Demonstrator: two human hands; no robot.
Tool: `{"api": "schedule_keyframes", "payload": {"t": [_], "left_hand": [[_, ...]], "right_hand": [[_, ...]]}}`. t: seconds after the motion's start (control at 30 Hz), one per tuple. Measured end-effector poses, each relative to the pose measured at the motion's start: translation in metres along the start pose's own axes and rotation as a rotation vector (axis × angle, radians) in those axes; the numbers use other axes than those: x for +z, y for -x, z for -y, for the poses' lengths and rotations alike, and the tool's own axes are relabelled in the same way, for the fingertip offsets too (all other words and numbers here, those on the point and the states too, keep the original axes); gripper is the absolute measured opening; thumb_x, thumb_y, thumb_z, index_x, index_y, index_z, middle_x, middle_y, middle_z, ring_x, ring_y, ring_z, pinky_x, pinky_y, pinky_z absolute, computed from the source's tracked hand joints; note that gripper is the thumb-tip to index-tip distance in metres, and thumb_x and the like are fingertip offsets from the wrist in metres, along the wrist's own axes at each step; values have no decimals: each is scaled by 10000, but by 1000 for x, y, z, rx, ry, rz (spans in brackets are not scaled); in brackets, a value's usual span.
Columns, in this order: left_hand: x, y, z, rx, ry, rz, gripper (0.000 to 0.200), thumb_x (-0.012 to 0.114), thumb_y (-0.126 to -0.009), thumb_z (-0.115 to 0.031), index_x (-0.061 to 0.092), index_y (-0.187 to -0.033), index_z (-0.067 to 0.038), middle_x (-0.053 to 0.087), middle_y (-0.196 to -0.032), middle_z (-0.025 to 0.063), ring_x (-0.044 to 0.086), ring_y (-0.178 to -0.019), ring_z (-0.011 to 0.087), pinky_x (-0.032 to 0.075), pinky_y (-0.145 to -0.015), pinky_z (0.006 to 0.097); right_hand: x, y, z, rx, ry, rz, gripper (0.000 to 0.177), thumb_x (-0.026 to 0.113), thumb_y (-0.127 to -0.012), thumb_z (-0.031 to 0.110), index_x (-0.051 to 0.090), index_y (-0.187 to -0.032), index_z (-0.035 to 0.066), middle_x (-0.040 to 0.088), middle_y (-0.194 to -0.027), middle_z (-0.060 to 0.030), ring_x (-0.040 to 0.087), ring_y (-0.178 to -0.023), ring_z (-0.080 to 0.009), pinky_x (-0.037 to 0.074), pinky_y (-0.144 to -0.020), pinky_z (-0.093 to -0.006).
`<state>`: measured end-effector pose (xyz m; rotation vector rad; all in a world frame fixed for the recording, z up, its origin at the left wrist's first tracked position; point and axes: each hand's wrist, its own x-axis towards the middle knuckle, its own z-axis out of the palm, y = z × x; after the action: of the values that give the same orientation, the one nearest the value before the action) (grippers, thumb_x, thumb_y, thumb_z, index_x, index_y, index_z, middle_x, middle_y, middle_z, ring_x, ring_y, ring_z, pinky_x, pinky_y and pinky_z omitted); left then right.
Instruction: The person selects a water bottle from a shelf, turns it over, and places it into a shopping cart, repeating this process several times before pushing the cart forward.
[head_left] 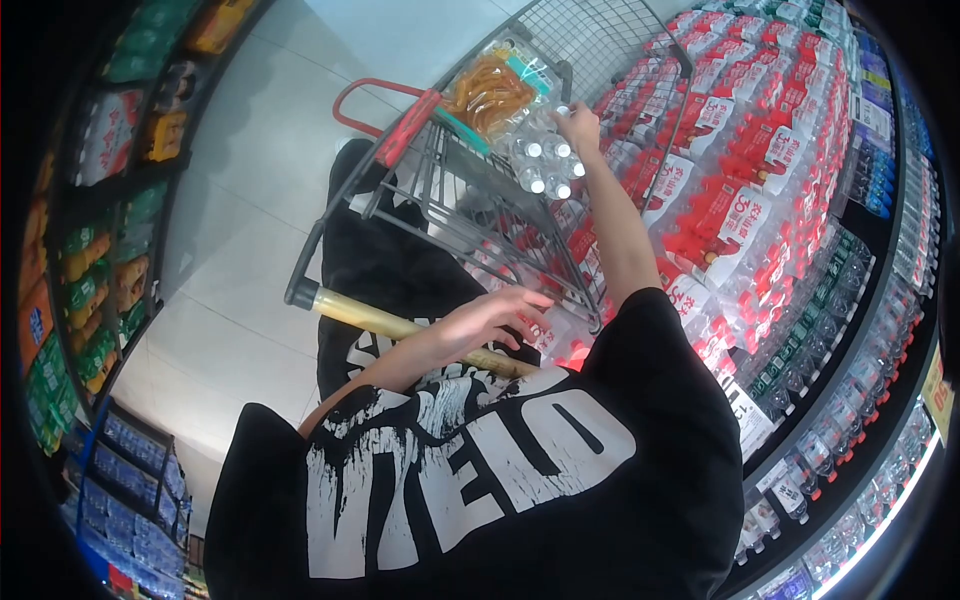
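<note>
My right hand [578,130] reaches forward into the shopping cart [430,180]. Its fingers are curled at the far side of a pack of clear bottles with white caps [545,160], gripping its edge. A clear plastic bag of orange-brown food [492,95] lies beside the bottles in the cart. My left hand [500,318] hangs above the cart's yellowish handle bar [365,316], fingers apart and holding nothing. Part of the bar is hidden behind my left forearm and hand.
A large stack of red-labelled bottle packs [735,215] rises right of the cart. Shelves of bottles [840,430] curve along the right side. More shelves with packaged goods [100,240] stand on the left, across a tiled floor [235,240]. A red plastic cart part [408,128] sticks out leftward.
</note>
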<state>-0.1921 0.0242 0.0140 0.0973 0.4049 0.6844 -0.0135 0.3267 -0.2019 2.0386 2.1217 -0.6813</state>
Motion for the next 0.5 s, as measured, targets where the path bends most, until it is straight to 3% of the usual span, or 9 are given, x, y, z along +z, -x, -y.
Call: {"api": "schedule_keyframes", "payload": {"t": [0.2,0.3,0.5], "left_hand": [[-1,-2,3,-5,7,-7,458,343,-955,-333,419,-1299,-40,529,-1159,117,514,-984,180,407,-845,331],[0,-1,1,-5,-2,-14,459,341,-955,-330,419,-1299,-38,528,-1160,119,513,-989,183,408,-848,334],[3,0,-2,-9,-6,-15,458,340,-956,-330,424,-1296,-35,528,-1148,116,510,-993,183,407,-847,333]], "right_hand": [[11,-1,1,147,-127,-31,568,705,-653,443,615,-980,-13,670,-868,-184,650,-878,-296,492,-783,-381],[7,5,12,208,-139,-12,524,691,-681,412,608,-937,-37,648,-930,-232,627,-925,-352,494,-808,-403],[20,8,4,325,-364,191,477,667,-702,397,629,-845,-56,669,-825,-204,672,-800,-294,510,-767,-383]]}}
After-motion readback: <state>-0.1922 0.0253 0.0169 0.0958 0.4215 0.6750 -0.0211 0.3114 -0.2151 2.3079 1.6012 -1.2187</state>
